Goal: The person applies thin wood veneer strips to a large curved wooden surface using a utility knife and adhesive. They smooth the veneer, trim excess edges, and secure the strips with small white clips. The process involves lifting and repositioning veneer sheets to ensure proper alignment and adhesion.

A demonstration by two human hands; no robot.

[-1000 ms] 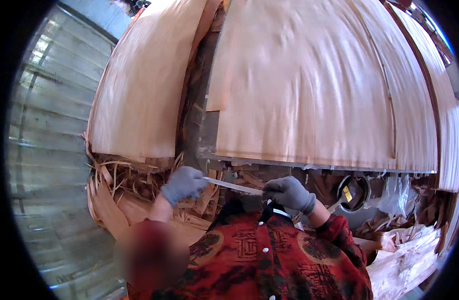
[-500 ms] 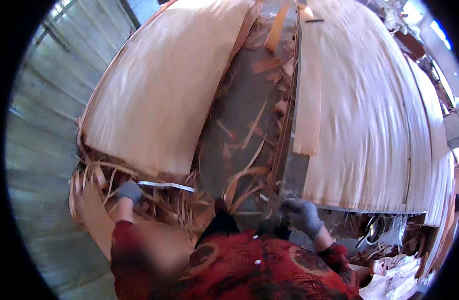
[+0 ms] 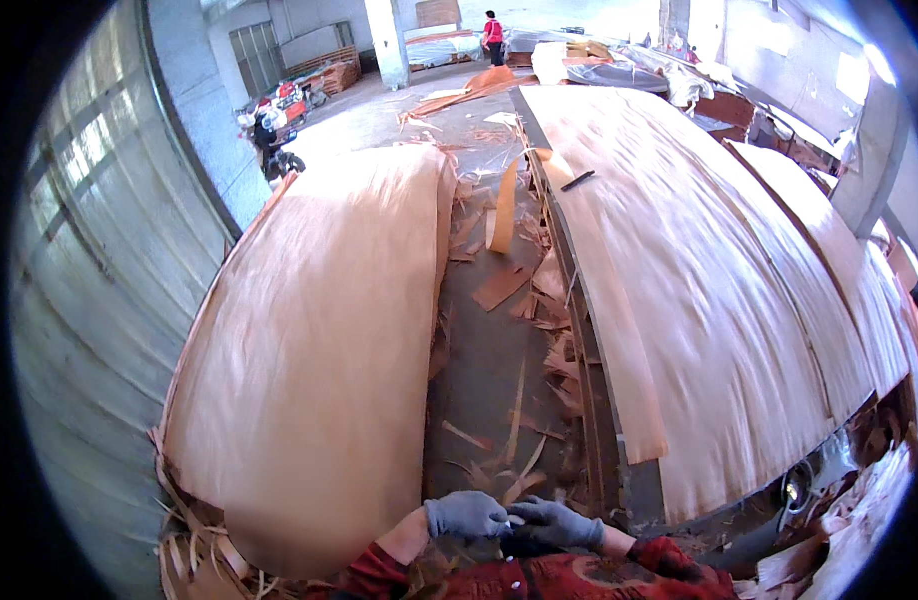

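Note:
Both hands wear grey gloves and meet at the lower middle, in front of my red patterned clothing. My left hand [image 3: 464, 514] is closed, its fingertips against my right hand [image 3: 556, 524], which is closed too. A small whitish bit shows between the fingers; what it is I cannot make out. Ahead on the left lies a broad stack of pale wood veneer sheets [image 3: 314, 340]. To the right is a long table edge [image 3: 641, 490] with wide veneer sheets [image 3: 719, 320] on it. A narrow veneer strip [image 3: 634, 390] lies along their left side.
Between the stacks runs a grey floor aisle [image 3: 479, 370] strewn with veneer scraps [image 3: 504, 288]. A dark slim tool [image 3: 579, 181] lies on the right sheets. A corrugated wall [image 3: 99, 300] closes the left. Far off stand a motorbike [image 3: 274, 130] and a person in red [image 3: 493, 38].
My hands, apart before, have come together at the middle. The view has tilted up to the far room. The white strip beside my left hand no longer shows there.

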